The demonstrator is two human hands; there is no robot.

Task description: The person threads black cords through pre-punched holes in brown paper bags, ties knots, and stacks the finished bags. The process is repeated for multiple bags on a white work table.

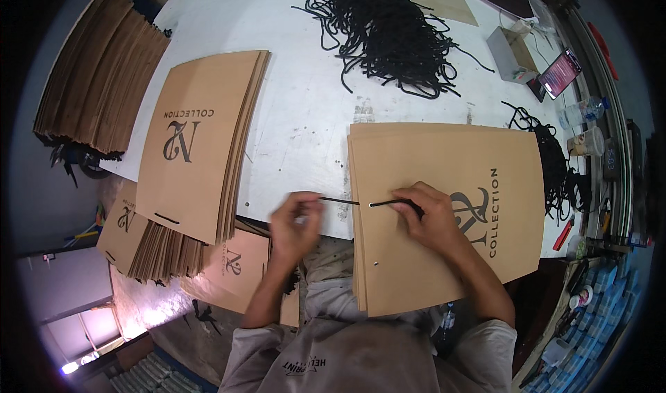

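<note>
A stack of flat brown paper bags [416,282] lies in front of me, reaching past the table's near edge. Its top bag has two small holes near the left edge. A thin black cord [340,200] runs from my left hand to the bag's edge and shows again at the upper hole. My left hand [295,223], slightly blurred, is just left of the stack, its fingers closed on one end of the cord. Resting over the top bag, my right hand [431,216] pinches the cord's other part beside the upper hole. The lower hole has no cord in it.
Another bag stack [201,115] with a black cord handle lies on the white table [298,108] at left. A pile of black cords [395,39] is at the far side, a smaller bunch [553,164] at right. A phone [559,74], bottle [584,113] and red cutter [563,235] line the right edge.
</note>
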